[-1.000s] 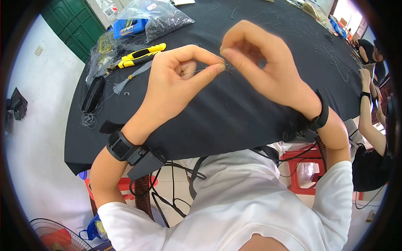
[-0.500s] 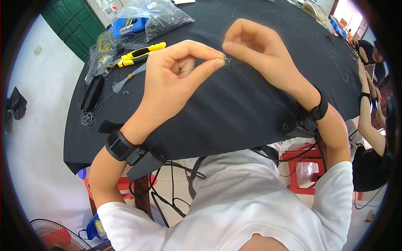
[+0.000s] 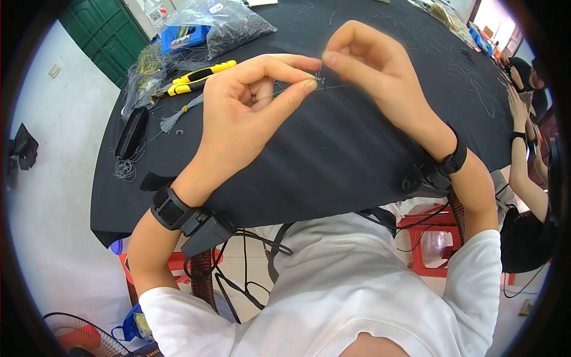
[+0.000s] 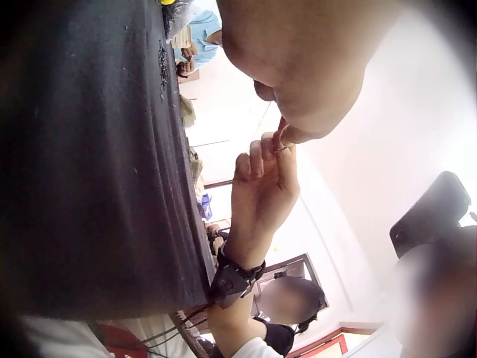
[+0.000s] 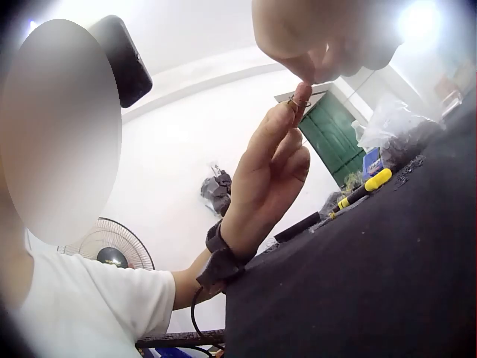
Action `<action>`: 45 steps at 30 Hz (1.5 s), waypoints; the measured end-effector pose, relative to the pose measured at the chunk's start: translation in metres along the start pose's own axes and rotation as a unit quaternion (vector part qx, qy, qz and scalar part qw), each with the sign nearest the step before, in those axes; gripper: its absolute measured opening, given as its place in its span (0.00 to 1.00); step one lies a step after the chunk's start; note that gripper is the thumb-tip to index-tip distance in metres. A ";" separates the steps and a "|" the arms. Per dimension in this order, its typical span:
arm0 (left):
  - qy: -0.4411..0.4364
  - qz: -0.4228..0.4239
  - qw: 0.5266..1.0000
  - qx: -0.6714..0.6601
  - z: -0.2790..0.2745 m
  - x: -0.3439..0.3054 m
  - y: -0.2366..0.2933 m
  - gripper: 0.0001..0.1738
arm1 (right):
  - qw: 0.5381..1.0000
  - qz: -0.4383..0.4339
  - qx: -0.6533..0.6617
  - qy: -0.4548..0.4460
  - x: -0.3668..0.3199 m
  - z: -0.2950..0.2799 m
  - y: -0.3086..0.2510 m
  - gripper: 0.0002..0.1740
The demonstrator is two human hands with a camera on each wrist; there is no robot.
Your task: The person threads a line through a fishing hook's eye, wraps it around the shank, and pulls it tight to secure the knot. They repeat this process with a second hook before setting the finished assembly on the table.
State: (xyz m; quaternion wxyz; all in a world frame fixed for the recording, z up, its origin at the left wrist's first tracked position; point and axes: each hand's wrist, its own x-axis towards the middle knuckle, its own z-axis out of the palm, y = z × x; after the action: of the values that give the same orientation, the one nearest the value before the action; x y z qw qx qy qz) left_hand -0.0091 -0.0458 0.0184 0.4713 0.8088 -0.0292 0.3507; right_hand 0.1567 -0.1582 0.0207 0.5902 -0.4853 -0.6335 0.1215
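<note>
Between the thumb and index finger of my left hand (image 3: 238, 110) is a small dark metal piece (image 3: 322, 83), its end poking out past the fingertips. Thin grey line (image 3: 340, 86) runs out from it to the right. Just above, my right hand (image 3: 380, 74) holds thumb and index tips together, pinching a strand of the line that rises from the piece. In the right wrist view the metal piece (image 5: 297, 102) has a brassy glint at the left fingertips. The right hand (image 4: 262, 190) meets the left at the fingertips in the left wrist view.
Yellow-and-black pliers (image 3: 199, 78), a tied bundle of line (image 3: 178, 116) and a black case (image 3: 132, 134) lie on the black tablecloth (image 3: 309, 160) at left. Behind are a clear bag of dark pieces (image 3: 238, 30) and a blue box (image 3: 185, 39). Other people sit at right.
Both hands have risen slightly away from the body, the left also drifting a little left. Another left finger has straightened toward the right fingertips, and more line shows right of the piece.
</note>
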 end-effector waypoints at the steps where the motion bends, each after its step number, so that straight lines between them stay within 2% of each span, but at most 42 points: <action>1: 0.003 0.010 1.000 0.000 0.001 0.000 -0.002 0.05 | 1.000 -0.005 -0.003 0.001 0.000 0.000 0.000 0.07; 5: 0.006 0.002 1.000 0.019 0.001 0.000 0.003 0.05 | 1.000 0.004 -0.011 0.000 0.000 -0.001 -0.001 0.07; 8: -0.001 0.026 0.999 0.020 0.000 0.000 -0.003 0.04 | 1.000 0.006 -0.025 0.000 0.000 -0.001 -0.002 0.07; 14: -0.016 0.001 1.000 0.013 0.002 0.000 -0.003 0.05 | 0.999 -0.042 0.005 0.003 0.000 0.005 0.000 0.07; 17: -0.016 0.007 1.000 0.004 0.002 0.000 -0.006 0.05 | 0.999 -0.047 -0.021 -0.007 0.000 0.004 0.002 0.06; 20: 0.015 0.043 0.999 0.003 0.003 0.001 -0.012 0.04 | 1.000 -0.015 -0.012 -0.006 0.000 0.003 0.004 0.07; 24: 0.052 0.096 0.993 0.038 0.002 0.002 -0.016 0.05 | 0.996 0.071 0.039 -0.029 -0.002 0.004 0.006 0.07; 26: 0.055 0.100 0.993 0.038 0.003 0.002 -0.016 0.06 | 0.987 0.127 0.082 -0.055 -0.004 0.009 0.000 0.07; 29: 0.049 0.057 0.995 0.068 -0.001 -0.001 -0.010 0.05 | 0.975 0.174 0.117 -0.072 -0.007 0.011 -0.008 0.07; 35: 0.043 0.041 0.997 0.049 0.000 -0.001 -0.008 0.05 | 0.931 0.258 0.229 -0.122 -0.009 0.012 -0.003 0.07; 37: 0.046 0.061 0.997 0.012 0.002 0.001 -0.016 0.06 | 0.931 0.261 0.226 -0.114 -0.009 0.013 -0.003 0.07; 41: 0.042 0.013 0.997 -0.060 0.005 0.001 -0.019 0.05 | 0.936 0.270 0.203 -0.101 -0.009 0.012 -0.001 0.07; 44: 0.048 -0.013 0.996 -0.075 0.005 0.003 -0.017 0.05 | 0.955 0.245 0.138 -0.095 -0.008 0.012 0.004 0.08; 45: 0.054 -0.017 0.995 -0.077 0.005 0.003 -0.017 0.05 | 0.968 0.211 0.120 -0.054 -0.009 0.014 0.006 0.08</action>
State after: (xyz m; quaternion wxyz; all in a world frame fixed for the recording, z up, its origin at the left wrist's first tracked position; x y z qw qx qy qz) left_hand 0.0025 -0.0397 0.0054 0.5391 0.7502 -0.0164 0.3825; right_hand 0.1457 -0.1562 0.0073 0.5702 -0.5262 -0.5283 0.3449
